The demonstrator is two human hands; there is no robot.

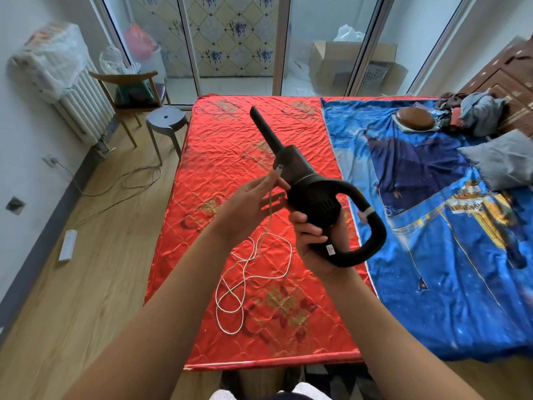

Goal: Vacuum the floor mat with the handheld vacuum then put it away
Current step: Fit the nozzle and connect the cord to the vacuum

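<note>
Black vacuum is held up over the red quilted mat, its nozzle pointing away. The right hand curls around its body from below. The left hand pinches the plug end of a white cable, whose loops lie on the mat. Behind the glass door, a cardboard box holds a white plastic bag.
</note>
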